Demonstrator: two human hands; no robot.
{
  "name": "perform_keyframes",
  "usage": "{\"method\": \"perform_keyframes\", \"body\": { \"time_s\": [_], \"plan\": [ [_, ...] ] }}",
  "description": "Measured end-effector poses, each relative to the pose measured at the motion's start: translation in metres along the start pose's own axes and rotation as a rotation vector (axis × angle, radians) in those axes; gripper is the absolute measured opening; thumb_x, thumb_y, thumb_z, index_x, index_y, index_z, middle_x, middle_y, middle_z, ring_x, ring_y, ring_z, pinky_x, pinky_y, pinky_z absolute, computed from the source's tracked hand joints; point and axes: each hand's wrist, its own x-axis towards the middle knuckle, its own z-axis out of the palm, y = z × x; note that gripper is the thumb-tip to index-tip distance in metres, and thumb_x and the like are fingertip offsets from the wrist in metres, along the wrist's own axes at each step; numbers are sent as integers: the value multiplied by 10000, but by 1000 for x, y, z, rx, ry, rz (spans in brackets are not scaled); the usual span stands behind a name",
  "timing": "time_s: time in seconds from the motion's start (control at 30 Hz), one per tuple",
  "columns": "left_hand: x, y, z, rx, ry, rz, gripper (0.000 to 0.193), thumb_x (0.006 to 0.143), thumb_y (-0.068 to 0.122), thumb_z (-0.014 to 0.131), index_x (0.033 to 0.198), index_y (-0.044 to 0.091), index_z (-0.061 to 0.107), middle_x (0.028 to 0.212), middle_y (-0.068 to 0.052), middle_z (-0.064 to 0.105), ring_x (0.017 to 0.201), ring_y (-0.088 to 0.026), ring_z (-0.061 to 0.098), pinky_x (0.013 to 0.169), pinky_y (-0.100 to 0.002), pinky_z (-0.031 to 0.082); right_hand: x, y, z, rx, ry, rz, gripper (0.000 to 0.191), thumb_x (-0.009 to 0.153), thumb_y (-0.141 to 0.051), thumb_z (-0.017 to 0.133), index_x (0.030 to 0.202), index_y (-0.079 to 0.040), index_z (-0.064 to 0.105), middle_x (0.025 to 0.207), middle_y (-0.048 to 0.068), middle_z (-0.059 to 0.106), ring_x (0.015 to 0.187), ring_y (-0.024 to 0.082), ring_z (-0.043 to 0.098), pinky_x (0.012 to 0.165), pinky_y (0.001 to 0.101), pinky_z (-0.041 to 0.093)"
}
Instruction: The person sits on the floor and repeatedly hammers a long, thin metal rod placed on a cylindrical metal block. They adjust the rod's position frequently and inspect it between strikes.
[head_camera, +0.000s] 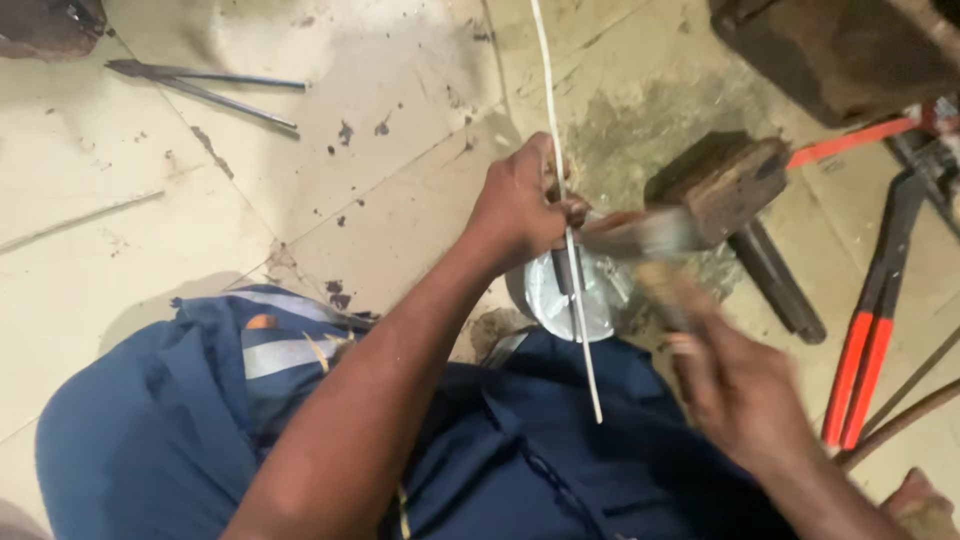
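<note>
My left hand (520, 205) is closed around a thin white rod (552, 110) that runs from the top of the view down over my lap. It presses the rod onto a round silvery metal block (600, 300) on the floor. My right hand (735, 385), blurred by motion, grips the wooden handle of a hammer (650, 240); the hammer's head is right beside my left hand, over the metal block.
A dark wooden block (725, 180) stands just behind the hammer. Red-handled cutters (870, 330) lie at the right. Long thin metal tongs (205, 85) rest at top left. A dark box (840, 50) is at top right. Stained tile floor (150, 200) spreads left.
</note>
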Motion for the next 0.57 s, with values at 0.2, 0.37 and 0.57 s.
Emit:
{"method": "perform_keyframes", "body": {
  "time_s": [0.2, 0.37, 0.57],
  "plan": [
    [-2, 0, 5, -200, -76, -189, 439, 791, 15, 757, 1154, -25, 513, 889, -139, 691, 752, -196, 772, 619, -335, 676, 1, -17, 9, -61, -107, 184, 481, 986, -236, 621, 1401, -3, 554, 843, 197, 661, 606, 271, 661, 558, 388, 514],
    [-3, 6, 4, 108, -16, -44, 420, 785, 47, 850, 1079, -7, 556, 811, -170, 690, 708, -268, 710, 662, -389, 602, 14, -37, -11, -284, -148, 297, 539, 1040, -265, 565, 1555, -128, 481, 690, 69, 628, 551, 162, 628, 506, 302, 540],
    [-4, 0, 7, -58, -72, -190, 381, 806, 77, 750, 1129, 29, 554, 892, -161, 755, 841, -243, 816, 735, -375, 630, 4, -18, 7, -418, -111, -144, 376, 1049, -291, 589, 1408, -181, 574, 841, 104, 691, 677, 231, 679, 569, 292, 512]
  ]
}}
